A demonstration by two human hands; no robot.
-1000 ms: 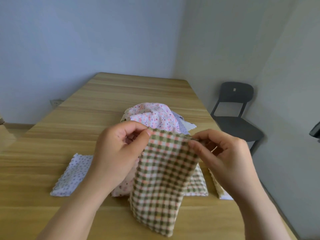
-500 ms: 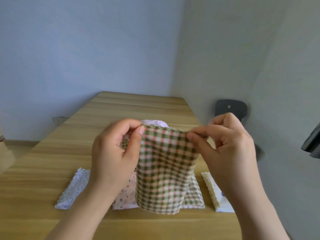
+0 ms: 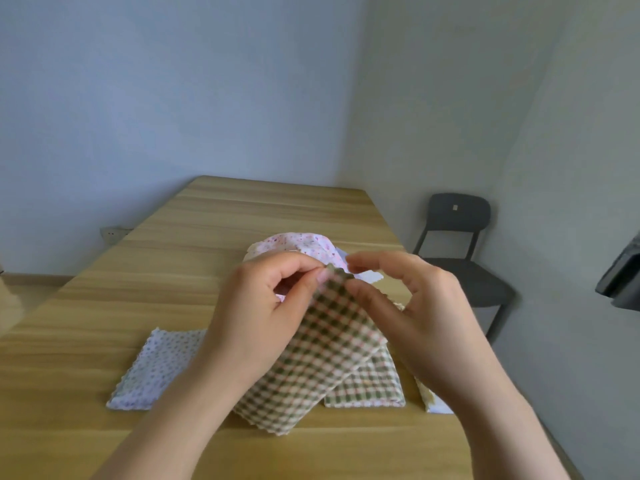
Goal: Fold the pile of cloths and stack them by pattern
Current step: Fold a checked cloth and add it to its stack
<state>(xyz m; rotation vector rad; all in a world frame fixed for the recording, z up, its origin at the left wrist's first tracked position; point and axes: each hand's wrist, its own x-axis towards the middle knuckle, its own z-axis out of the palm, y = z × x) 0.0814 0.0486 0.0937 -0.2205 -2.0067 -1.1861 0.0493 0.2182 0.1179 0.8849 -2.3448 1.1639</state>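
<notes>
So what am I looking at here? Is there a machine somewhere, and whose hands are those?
There is no machine. A person wears a camera on the head, looking forward and down, so you see their own two bare hands. The left hand pinches the top corner of a green checked cloth, which hangs below it. The right hand has finger and thumb at that same corner, but its grip is unclear. On the wooden table lie a folded checked cloth, a folded dotted cloth and, behind the hands, a pile of pink flowered cloth. A dark chair stands by the wall.
</notes>
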